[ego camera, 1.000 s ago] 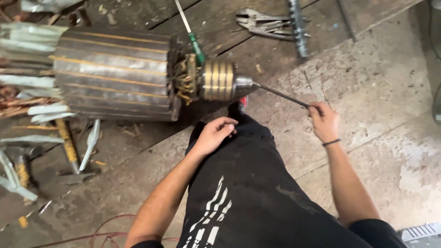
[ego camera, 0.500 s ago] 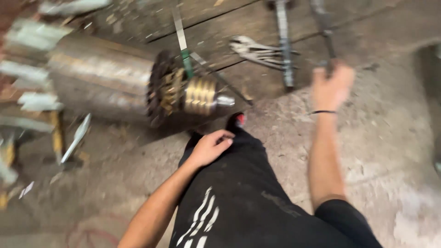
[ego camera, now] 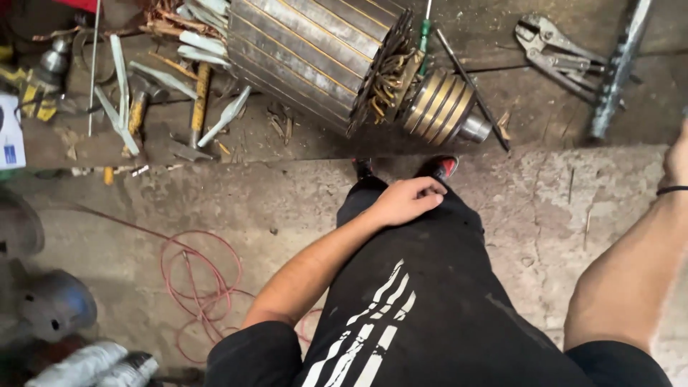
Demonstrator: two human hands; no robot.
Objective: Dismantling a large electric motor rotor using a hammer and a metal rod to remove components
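Two hands show, and only one is fully in view: the left hand [ego camera: 407,201] rests loosely curled on the dark trouser leg [ego camera: 423,287], gripping nothing, much as it did a second ago. The right hand [ego camera: 677,161] has changed most; a second back it held a thin rod against the rotor's shaft end, then swung up and away, and now only its wrist and the base of the hand show at the 3 o'clock edge, so I cannot tell whether it is open or closed, or what it holds. The large motor rotor [ego camera: 322,54] lies on the wooden tabletop [ego camera: 287,143] at 12 o'clock, its copper slip rings [ego camera: 438,106] and shaft end pointing toward 4 o'clock. A thin dark rod [ego camera: 473,89] now lies loose across the slip-ring end, possibly the same one. Locking pliers [ego camera: 552,44] sit at 2 o'clock, apart from the rotor, so the rotor is untouched for the moment.
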